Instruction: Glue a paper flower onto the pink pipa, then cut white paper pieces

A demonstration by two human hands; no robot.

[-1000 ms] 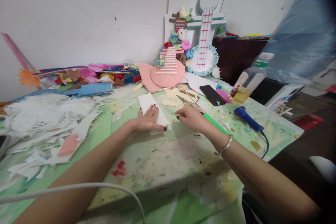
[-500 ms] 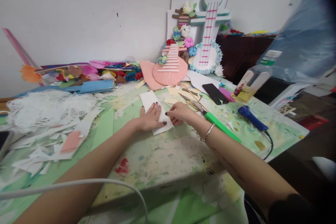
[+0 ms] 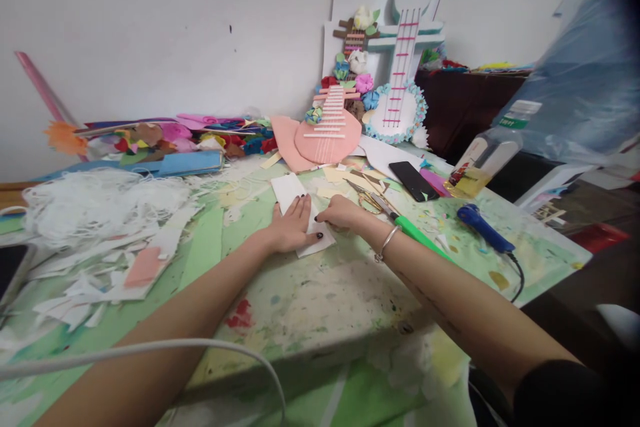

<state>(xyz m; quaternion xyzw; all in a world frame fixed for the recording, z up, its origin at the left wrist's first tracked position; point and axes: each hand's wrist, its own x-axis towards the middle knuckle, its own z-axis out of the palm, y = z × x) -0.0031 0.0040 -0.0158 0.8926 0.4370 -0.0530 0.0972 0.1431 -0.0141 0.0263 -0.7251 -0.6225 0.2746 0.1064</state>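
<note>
A white folded sheet [image 3: 290, 188], paper or thin felt, lies slanted on the table. My left hand [image 3: 290, 227] rests flat on it, fingers stretched forward and thumb out to the right. At the sheet's right edge is my right hand [image 3: 341, 213], its fingers curled in and the thumb pointing left. Whatever those fingers pinch is hidden. Just beyond my right wrist lie scissors [image 3: 367, 199] and a utility knife with a green handle [image 3: 420, 236].
White shredded strips [image 3: 100, 207] and scraps heap at left. Behind stand a pink paper instrument [image 3: 327, 137] and a white one [image 3: 400, 103]. A phone [image 3: 413, 180], a bottle [image 3: 487, 153] and a blue corded tool [image 3: 485, 228] lie right. A white cable [image 3: 150, 345] crosses in front.
My right hand has slid slightly away from me along the sheet's right edge, its fingers curled tighter. The left hand stays flat on the sheet. The whole view has shifted a little.
</note>
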